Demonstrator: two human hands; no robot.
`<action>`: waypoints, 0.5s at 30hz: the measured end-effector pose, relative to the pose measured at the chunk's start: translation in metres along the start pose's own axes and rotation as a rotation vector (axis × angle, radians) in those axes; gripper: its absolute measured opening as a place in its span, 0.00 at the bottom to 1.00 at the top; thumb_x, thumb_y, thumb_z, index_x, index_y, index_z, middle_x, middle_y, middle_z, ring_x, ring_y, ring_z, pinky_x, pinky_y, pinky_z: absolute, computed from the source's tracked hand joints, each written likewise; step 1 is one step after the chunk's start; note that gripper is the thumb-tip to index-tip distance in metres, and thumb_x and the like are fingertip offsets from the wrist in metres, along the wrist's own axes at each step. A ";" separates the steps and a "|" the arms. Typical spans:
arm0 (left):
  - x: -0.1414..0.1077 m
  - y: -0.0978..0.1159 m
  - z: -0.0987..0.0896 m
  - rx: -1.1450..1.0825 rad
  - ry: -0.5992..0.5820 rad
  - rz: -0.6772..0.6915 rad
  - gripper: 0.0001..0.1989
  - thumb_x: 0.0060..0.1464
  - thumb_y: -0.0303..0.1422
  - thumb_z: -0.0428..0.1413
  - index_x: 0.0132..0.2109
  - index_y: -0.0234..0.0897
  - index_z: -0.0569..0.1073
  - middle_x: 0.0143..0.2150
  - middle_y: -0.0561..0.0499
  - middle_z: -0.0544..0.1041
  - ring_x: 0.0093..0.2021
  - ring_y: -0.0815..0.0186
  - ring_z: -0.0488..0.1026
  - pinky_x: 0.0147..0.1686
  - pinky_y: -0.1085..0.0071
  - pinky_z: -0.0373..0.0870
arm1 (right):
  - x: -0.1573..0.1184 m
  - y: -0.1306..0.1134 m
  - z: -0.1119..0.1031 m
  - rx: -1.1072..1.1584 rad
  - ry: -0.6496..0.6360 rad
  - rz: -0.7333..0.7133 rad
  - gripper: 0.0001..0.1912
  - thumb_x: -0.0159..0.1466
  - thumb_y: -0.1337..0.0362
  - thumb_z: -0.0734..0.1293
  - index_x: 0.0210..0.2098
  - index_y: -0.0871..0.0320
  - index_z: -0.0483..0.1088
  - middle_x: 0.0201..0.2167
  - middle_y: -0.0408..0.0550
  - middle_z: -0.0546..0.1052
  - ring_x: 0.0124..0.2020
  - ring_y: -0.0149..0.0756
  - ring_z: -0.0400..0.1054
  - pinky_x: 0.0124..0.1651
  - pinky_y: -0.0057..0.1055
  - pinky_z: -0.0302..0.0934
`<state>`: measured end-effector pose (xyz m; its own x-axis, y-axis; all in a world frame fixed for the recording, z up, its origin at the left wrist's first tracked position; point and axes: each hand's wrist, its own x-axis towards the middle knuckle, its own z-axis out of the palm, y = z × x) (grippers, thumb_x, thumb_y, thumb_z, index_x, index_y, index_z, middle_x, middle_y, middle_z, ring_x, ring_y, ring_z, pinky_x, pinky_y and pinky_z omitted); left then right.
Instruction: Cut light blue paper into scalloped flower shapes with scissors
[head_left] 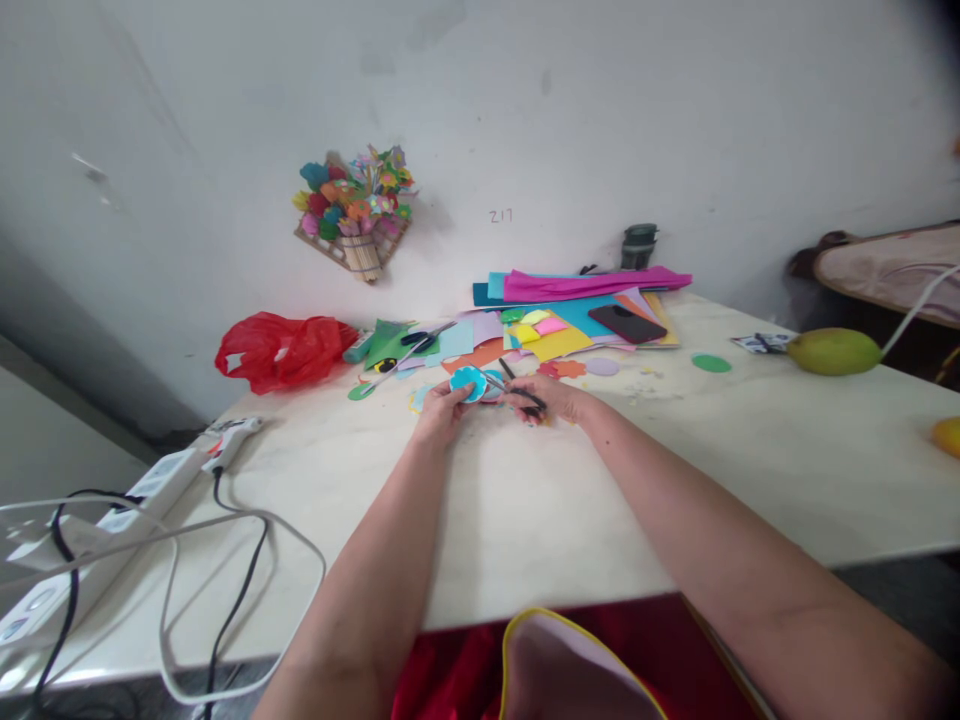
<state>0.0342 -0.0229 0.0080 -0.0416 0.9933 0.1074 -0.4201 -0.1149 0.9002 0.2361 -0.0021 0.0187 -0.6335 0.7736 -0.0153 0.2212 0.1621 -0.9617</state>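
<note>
I'm reading "217" [501, 216] now, small on the wall [600, 130], right of the flower basket [361, 257]. That first character might be a Z.

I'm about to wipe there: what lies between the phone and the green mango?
From the phone to the green mango, the head view shows the edge of the coloured sheets, a green circle, then a small packet beside the mango.

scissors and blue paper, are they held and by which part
Left hand pinches the blue paper by its lower edge; right hand holds the scissors by the handles.
</note>
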 end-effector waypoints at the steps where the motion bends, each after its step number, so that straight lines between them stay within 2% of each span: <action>1: 0.000 0.000 0.000 0.000 -0.001 0.000 0.15 0.30 0.31 0.69 0.29 0.29 0.77 0.29 0.47 0.79 0.32 0.64 0.76 0.41 0.67 0.70 | 0.000 0.000 0.000 -0.003 0.003 0.003 0.14 0.58 0.55 0.67 0.33 0.61 0.68 0.17 0.41 0.71 0.13 0.23 0.61 0.15 0.20 0.51; 15: 0.001 -0.001 0.000 0.021 0.002 0.003 0.15 0.29 0.32 0.70 0.28 0.30 0.77 0.28 0.47 0.79 0.31 0.64 0.75 0.40 0.67 0.71 | 0.001 -0.002 0.002 -0.029 0.006 0.014 0.14 0.58 0.55 0.67 0.32 0.60 0.68 0.16 0.40 0.71 0.13 0.23 0.61 0.15 0.20 0.50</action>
<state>0.0344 -0.0219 0.0074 -0.0450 0.9930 0.1090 -0.4005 -0.1179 0.9087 0.2341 -0.0028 0.0203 -0.6254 0.7798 -0.0273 0.2515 0.1683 -0.9531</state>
